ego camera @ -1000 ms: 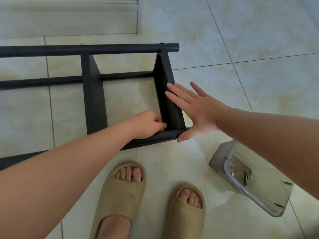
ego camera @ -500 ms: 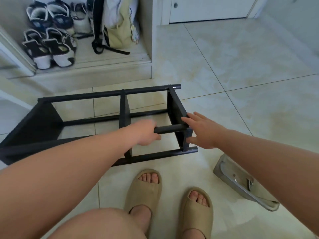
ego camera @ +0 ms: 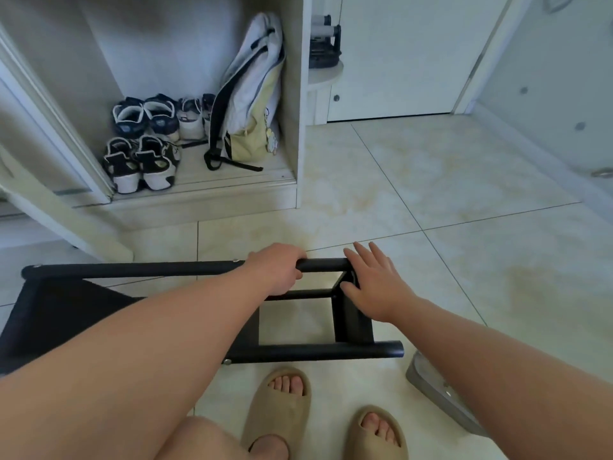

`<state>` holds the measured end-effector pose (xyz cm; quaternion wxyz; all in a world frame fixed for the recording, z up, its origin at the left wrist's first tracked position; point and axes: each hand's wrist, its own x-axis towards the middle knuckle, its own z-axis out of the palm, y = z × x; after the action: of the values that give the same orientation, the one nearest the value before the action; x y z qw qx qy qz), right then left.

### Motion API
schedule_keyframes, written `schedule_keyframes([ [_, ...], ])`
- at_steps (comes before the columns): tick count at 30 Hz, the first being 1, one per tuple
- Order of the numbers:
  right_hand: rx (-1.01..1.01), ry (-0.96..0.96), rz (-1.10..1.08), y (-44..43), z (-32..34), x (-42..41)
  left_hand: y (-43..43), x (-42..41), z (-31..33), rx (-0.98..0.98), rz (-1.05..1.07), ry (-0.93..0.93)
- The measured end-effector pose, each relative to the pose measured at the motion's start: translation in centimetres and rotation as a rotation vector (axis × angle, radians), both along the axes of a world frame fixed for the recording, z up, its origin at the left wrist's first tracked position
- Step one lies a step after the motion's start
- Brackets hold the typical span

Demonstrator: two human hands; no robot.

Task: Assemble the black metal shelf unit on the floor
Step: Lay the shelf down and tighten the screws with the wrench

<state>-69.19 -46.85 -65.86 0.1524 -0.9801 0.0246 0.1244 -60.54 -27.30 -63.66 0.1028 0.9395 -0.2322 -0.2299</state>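
The black metal shelf unit (ego camera: pixel 318 351) lies on its side on the tiled floor, long tubes running left to right with flat black panels between them. My left hand (ego camera: pixel 277 268) is wrapped around the upper far tube near its right end. My right hand (ego camera: pixel 373 283) rests flat, fingers spread, against the right end panel where it meets that tube. My left forearm hides the middle of the frame.
A clear plastic tray (ego camera: pixel 441 396) with small metal hardware sits on the floor at the right, partly behind my right arm. My feet in beige slides (ego camera: pixel 278 406) stand just before the frame. An open closet holds sneakers (ego camera: pixel 142 161) and a backpack (ego camera: pixel 248 94).
The view has tilted up, showing the closet. The frame has rolled over and stands higher, and my left hand has moved from a lower bar to the top tube. My right hand stays at the end panel.
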Motion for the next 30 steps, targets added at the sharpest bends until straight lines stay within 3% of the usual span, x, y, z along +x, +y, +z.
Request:
schedule_keyframes([
  [14, -0.009, -0.012, -0.045, 0.9, -4.7, 7.0, -0.7, 6.0, -5.0, 0.061, 0.193, -0.264],
  [18, -0.001, 0.013, -0.026, 0.3, -3.8, 5.8, -0.7, 4.6, -4.9, 0.100, 0.174, -0.226],
  [22, -0.029, 0.027, -0.003, -1.7, -2.0, 1.9, -1.4, 2.2, -3.6, 0.084, 0.058, -0.240],
  [30, -0.103, 0.140, -0.157, -9.0, -0.4, -8.3, -8.2, -5.2, -1.6, -0.049, -0.345, -0.339],
])
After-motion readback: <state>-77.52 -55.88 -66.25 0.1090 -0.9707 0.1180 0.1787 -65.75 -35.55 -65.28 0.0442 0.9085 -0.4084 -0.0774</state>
